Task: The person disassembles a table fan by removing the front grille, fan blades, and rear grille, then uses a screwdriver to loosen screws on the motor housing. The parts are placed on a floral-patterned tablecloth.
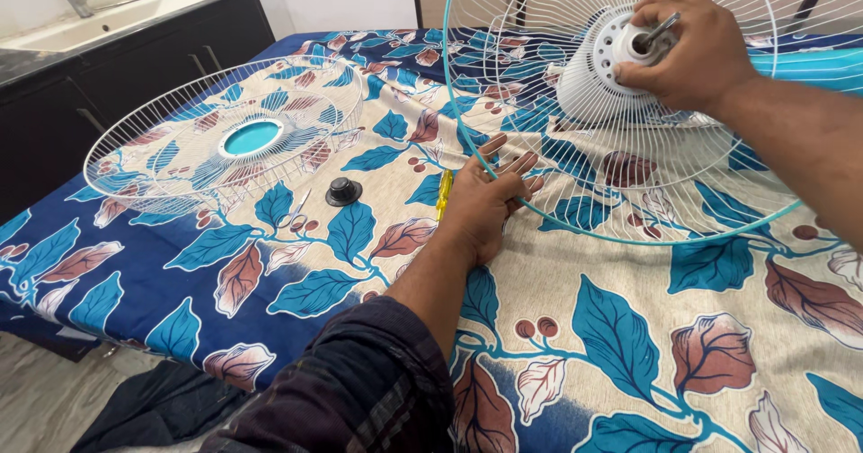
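My right hand [692, 53] is curled over the white hub [620, 53] at the centre of the rear fan guard [629, 183], fingers wrapped about the ring nut there and the metal shaft [659, 29] poking out between thumb and forefinger; I judge this a turning grip, so I should keep the fingers square on the ring and turn without tilting the hub, lest the thread bind. My left hand [490, 197] lies flat and spread on the teal rim of that guard at its lower left, fingers pressed down on the wire to hold the cage from spinning; it grips nothing, it only braces. The guard itself stands tilted up off the leaf-printed bedsheet [629, 345]. Just beside my left fingers lies a yellow-handled screwdriver [442, 192], then a black round cap [343, 190], and well to the left the front guard [225, 138] with its blue centre lies flat on the cloth
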